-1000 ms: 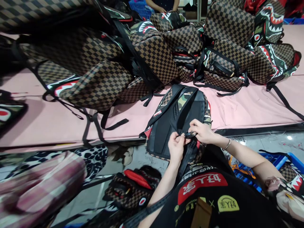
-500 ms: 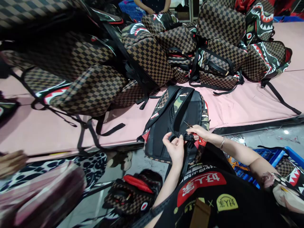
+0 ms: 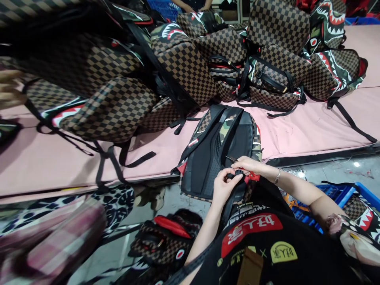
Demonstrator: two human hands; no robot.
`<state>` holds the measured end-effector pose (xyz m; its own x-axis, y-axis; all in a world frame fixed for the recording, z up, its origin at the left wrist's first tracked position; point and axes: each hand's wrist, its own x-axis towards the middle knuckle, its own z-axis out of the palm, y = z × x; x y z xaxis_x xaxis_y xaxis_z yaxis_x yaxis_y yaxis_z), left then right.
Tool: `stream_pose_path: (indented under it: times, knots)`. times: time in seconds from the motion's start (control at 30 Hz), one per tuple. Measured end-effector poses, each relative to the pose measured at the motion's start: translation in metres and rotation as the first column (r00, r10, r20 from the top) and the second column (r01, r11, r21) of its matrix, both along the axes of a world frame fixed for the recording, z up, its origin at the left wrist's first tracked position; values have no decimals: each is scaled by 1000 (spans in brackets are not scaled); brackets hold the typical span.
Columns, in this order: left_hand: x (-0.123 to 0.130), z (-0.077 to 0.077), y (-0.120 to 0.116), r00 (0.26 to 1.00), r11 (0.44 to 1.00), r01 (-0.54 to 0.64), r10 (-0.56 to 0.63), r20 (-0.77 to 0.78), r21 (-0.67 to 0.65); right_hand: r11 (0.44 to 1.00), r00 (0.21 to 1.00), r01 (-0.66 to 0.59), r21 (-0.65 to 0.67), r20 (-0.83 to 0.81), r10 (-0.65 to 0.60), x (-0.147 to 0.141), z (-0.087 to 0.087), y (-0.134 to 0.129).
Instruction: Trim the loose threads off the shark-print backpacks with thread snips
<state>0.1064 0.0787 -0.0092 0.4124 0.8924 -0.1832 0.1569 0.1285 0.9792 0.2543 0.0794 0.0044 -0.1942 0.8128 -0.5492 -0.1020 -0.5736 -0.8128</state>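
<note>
A checkered and camouflage backpack (image 3: pixel 202 170) lies at the table's front edge with its black back panel and shoulder straps up. My left hand (image 3: pixel 223 185) is closed, thumb and fingers pinching a black webbing strap (image 3: pixel 237 173) near the backpack's lower end. Right beside it, my right hand (image 3: pixel 247 164) is wrapped around red-handled scissors (image 3: pixel 253 176), whose dark blades point left over the back panel. Its fingertips are close to the same strap; whether they also grip it is hard to see.
Checkered backpacks (image 3: pixel 184 67) are piled along the pink table (image 3: pixel 297 136). Another backpack (image 3: pixel 166 241) is low at left. A blue crate (image 3: pixel 363 192) stands at right. At the left edge another person's hand (image 3: pixel 10 89) is blurred; a further person stands at the back.
My left hand has moved right, toward my right hand, bringing the strap with it. The scissors' blades have shifted slightly left. The other person's hand at the left edge has risen.
</note>
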Motion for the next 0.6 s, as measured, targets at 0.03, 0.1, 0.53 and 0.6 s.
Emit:
stream_pose_path:
  times: [0.03, 0.1, 0.53, 0.6]
  knots:
    - [0, 0, 0, 1000, 1000, 1, -1, 3, -2, 1000, 1000, -6, 1, 15, 6, 0, 1, 0]
    - [-1, 1, -1, 1000, 1000, 1, -1, 10, -8, 1000, 999, -11, 6, 48, 11, -1, 2, 1]
    - [-10, -12, 1, 985, 966, -7, 51, 165, -258, 995, 993, -63, 77, -95, 70, 13, -5, -8]
    - [-11, -14, 2, 983, 965, 16, 33, 181, -263, 994, 988, -48, 97, -144, 62, 14, -8, -9]
